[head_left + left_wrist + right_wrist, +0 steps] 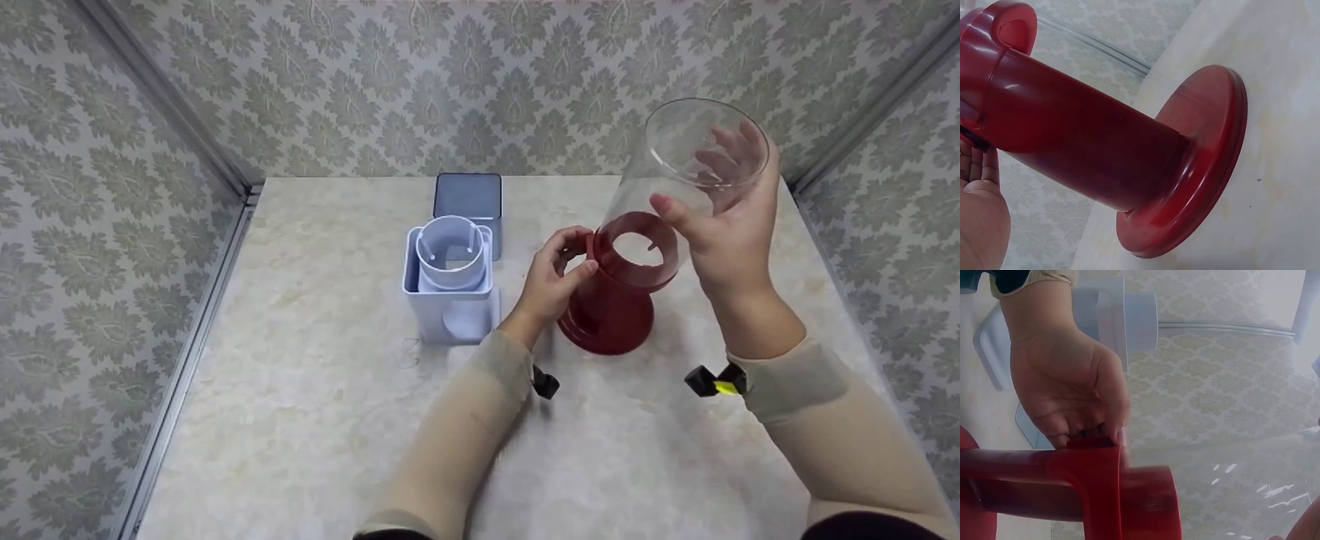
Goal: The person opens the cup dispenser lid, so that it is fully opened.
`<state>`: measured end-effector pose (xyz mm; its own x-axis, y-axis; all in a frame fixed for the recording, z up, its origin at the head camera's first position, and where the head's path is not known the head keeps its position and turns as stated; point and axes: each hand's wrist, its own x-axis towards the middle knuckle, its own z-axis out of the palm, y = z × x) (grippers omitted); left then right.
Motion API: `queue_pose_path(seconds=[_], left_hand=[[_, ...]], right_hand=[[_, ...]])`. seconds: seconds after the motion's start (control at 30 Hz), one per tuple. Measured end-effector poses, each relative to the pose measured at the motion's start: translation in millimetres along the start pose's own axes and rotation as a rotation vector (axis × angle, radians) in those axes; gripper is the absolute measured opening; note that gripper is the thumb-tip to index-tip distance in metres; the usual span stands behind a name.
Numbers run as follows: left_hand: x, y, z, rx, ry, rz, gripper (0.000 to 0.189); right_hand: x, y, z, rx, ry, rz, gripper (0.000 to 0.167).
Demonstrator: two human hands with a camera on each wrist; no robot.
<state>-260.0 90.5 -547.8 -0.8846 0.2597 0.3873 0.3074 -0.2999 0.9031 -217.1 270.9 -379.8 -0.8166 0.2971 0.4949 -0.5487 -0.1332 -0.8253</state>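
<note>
A red stand (611, 324) with a round base and a ring-shaped top stands upright on the table. My left hand (550, 283) grips the side of its upper collar, thumb in front and fingers behind. The right hand (739, 240) holds a clear open cylinder (637, 176) by its upper part, the fingers round the far side and the thumb on the near side. The cylinder's lower end surrounds the stand's red top ring (1148, 503) and leans slightly right. The left wrist view shows the stand's wide base (1202, 169) flat on the table.
Left of the stand is a pale blue square-topped stand (450, 315) with a round ring in its top. Behind it stands a translucent blue-grey square container (469, 196). Patterned wall panels (517, 82) enclose the marbled table (315, 420).
</note>
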Motion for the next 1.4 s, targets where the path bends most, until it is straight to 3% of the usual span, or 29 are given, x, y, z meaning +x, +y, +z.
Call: queue_pose_path(seconds=[0.23,0.43,0.8,0.97,1.07,1.2,1.4], left_hand=[[-0.6,-2.4,2.3,0.020,-0.012,0.006,0.048],[0.2,-2.8,3.1,0.014,-0.007,0.009,0.048],[0.4,-1.2,0.3,0.017,0.009,0.008,0.047],[-1.5,-2.5,0.8,0.008,0.011,-0.002,0.048],[-2.4,-2.1,1.2,0.009,0.008,-0.013,0.047],[-2.7,-0.8,1.3,0.008,0.001,-0.027,0.047],[-3.5,-0.8,1.4,-0.005,0.001,-0.042,0.048]], right_hand=[[8.2,0.3,-6.3,0.039,-0.032,-0.008,0.110],[18.8,-2.1,-11.8,0.097,-0.106,0.017,0.105],[51.2,-31.9,-3.0,0.271,-0.145,0.016,0.111],[72.3,-34.9,-0.2,0.218,-0.133,-0.013,0.116],[84.9,-30.6,-0.4,0.162,-0.105,-0.034,0.128],[98.4,-21.1,-3.2,0.087,-0.061,-0.055,0.142],[111.6,3.6,-12.8,-0.067,-0.037,-0.063,0.146]])
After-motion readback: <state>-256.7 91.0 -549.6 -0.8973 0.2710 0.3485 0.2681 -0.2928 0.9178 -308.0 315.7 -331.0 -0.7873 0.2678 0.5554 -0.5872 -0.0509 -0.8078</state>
